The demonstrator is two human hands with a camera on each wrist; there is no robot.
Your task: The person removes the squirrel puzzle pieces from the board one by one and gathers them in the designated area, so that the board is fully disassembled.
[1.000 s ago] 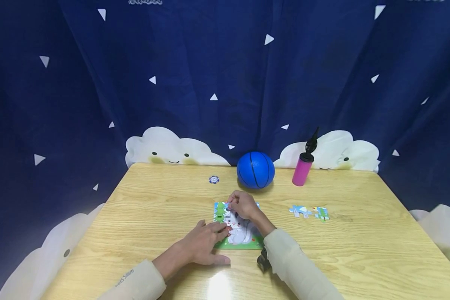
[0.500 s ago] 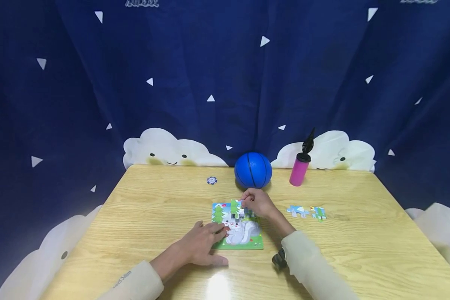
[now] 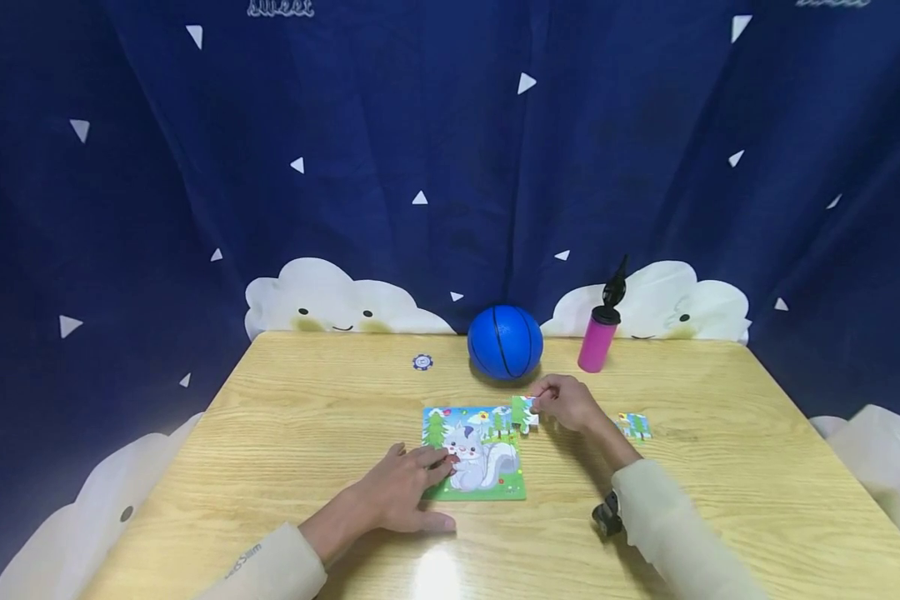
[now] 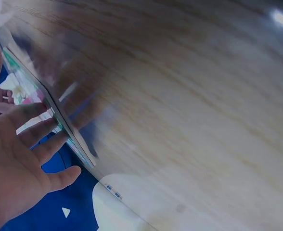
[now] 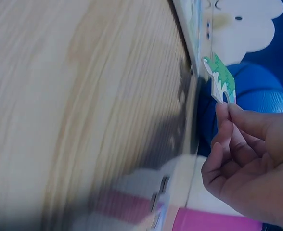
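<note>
Head view: wooden table [image 3: 330,400] runs under both sets of fingers. Puzzle board [image 3: 487,492], squirrel picture, lies flat on it: left and toward the person from the right fingertips, directly under the left fingers. Looks wider side to side, but foreshortening, so true long axis not certain. Any unfilled slot is too small to tell.

Left hand [image 3: 408,487] is the nearer one to the board: fingers extended and spread over its left part, grasping nothing, thumb out on the near side. Right hand [image 3: 574,405] is off the board's far right corner, thumb and index finger pinching one piece by its edge.

Loose piece [image 3: 634,426] sits right of the right fingers, just past the forearm, partly hidden.

Held piece [image 3: 521,409], green tree with white, sticks out leftward from the right fingertips, boardward; right wrist view has it up off the table. Overlaps the board's far right corner in head view; contact not clear. Key relation, my read: board is left and personward of the pinch, so placing it there would call for a short move that way.
</note>
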